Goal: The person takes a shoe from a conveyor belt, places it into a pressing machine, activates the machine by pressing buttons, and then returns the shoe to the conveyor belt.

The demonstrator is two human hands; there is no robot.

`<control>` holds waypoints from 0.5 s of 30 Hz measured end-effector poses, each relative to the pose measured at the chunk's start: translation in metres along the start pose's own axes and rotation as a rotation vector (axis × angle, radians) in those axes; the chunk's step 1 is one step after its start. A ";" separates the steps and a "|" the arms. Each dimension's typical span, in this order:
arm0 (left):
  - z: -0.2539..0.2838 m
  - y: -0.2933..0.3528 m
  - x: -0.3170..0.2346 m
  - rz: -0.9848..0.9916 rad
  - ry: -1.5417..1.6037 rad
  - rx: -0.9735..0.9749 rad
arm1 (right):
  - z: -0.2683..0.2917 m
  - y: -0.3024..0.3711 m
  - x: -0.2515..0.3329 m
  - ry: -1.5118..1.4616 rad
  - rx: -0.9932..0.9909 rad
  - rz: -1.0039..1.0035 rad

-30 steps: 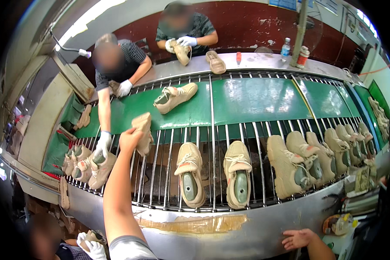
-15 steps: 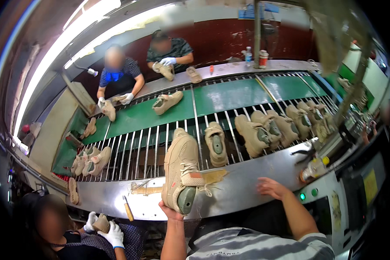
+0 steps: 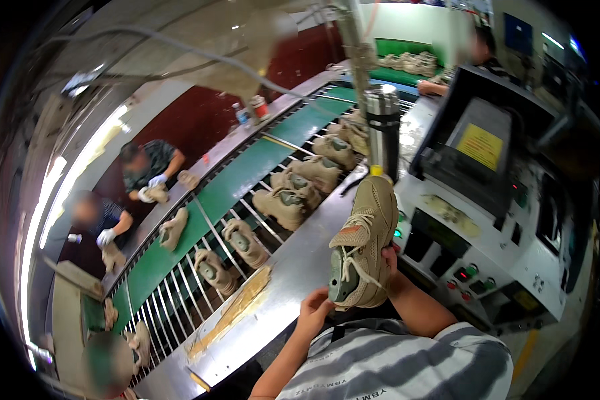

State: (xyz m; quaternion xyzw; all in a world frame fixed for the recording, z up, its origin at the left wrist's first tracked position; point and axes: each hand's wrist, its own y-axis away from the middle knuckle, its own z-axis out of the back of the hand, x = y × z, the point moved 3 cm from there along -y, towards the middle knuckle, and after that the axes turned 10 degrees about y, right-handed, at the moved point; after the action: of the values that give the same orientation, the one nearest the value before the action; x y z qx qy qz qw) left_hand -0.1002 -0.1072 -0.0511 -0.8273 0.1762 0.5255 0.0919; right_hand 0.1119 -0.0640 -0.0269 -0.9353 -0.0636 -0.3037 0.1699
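Note:
I hold a tan lace-up shoe upright in front of my chest, its toe pointing up and its opening facing the camera. My right hand grips it from behind, with only the fingers showing past its edge. At the shoe's lower end, my left hand has its fingers against the heel. The shoe hangs above the steel table edge, just left of a grey machine.
A conveyor of metal rods and a green belt carries several tan shoes. A steel flask stands on the table. The machine's control panel sits at right. Two gloved workers handle shoes across the line, and another person sits far back right.
The view has swung to the right toward the machine. The shoe has come off the conveyor side to my chest, and my right hand has left the table and now grips it.

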 end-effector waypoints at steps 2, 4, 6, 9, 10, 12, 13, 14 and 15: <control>-0.042 -0.005 -0.032 -0.299 -0.211 0.071 | 0.001 0.025 0.025 0.069 -0.089 -0.009; -0.082 -0.015 -0.061 -0.479 -0.529 0.221 | 0.007 0.047 0.041 0.110 -0.122 0.000; -0.115 -0.023 -0.083 -0.573 -0.725 0.404 | 0.017 0.067 0.048 0.159 -0.152 -0.063; -0.134 -0.037 -0.089 -0.536 -0.750 0.371 | 0.022 0.083 0.050 0.041 -0.204 -0.174; -0.144 -0.041 -0.089 -0.566 -0.869 0.345 | 0.024 0.085 0.051 0.048 -0.221 -0.193; -0.148 -0.046 -0.084 -0.555 -0.963 0.330 | 0.027 0.090 0.054 0.062 -0.252 -0.234; -0.148 -0.048 -0.081 -0.549 -1.010 0.321 | 0.029 0.092 0.054 0.068 -0.267 -0.255; -0.149 -0.049 -0.079 -0.567 -1.017 0.315 | 0.030 0.093 0.055 0.058 -0.245 -0.264; -0.149 -0.050 -0.076 -0.585 -1.024 0.307 | 0.031 0.094 0.055 0.049 -0.223 -0.274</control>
State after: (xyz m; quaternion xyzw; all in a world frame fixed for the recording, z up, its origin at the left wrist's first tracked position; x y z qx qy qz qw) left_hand 0.0146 -0.0971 0.0804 -0.4606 -0.0510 0.7782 0.4238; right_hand 0.1941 -0.1398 -0.0443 -0.9233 -0.1524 -0.3519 0.0238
